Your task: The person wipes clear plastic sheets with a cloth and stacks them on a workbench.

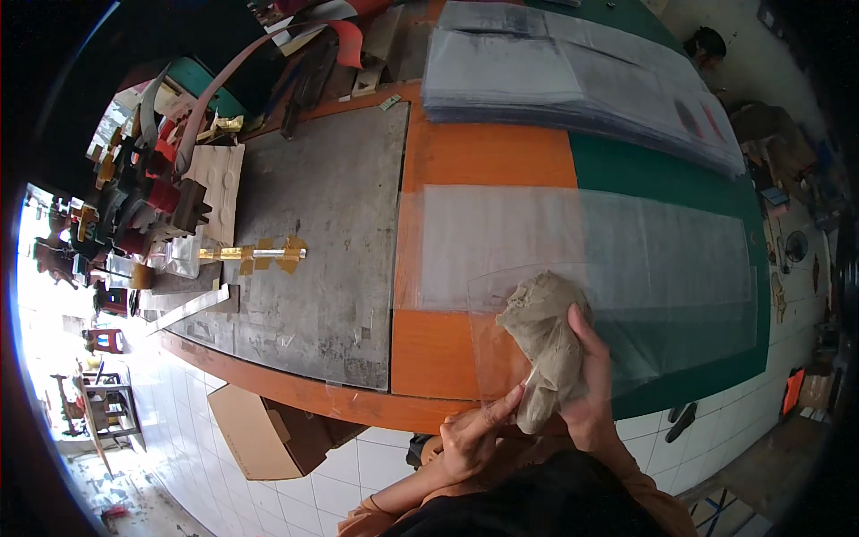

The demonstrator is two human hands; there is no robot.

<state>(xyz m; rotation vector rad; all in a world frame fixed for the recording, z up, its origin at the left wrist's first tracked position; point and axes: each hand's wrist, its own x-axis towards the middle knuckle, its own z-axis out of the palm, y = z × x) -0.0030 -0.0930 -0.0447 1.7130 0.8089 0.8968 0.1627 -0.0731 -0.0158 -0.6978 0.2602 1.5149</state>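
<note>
A crumpled grey-beige cloth (548, 349) lies bunched over a loose clear plastic sheet (486, 345) near the table's front edge. My right hand (591, 389) is wrapped round the cloth's right side, its thumb pointing away from me. My left hand (474, 438) is mostly curled at the sheet's near edge. Its forefinger reaches to the cloth's narrow lower end, and the fingers seem closed on the sheet's edge, partly hidden. Just beyond, another long clear sheet (501, 228) lies flat across the orange and green surfaces.
A thick stack of clear sheets (501, 76) sits at the far side. To the left is a grey metal plate (331, 179) with a taped strip (268, 253), beside a machine (134, 206). An open cardboard box (259, 434) stands on the tiled floor. Another person (705, 45) is at far right.
</note>
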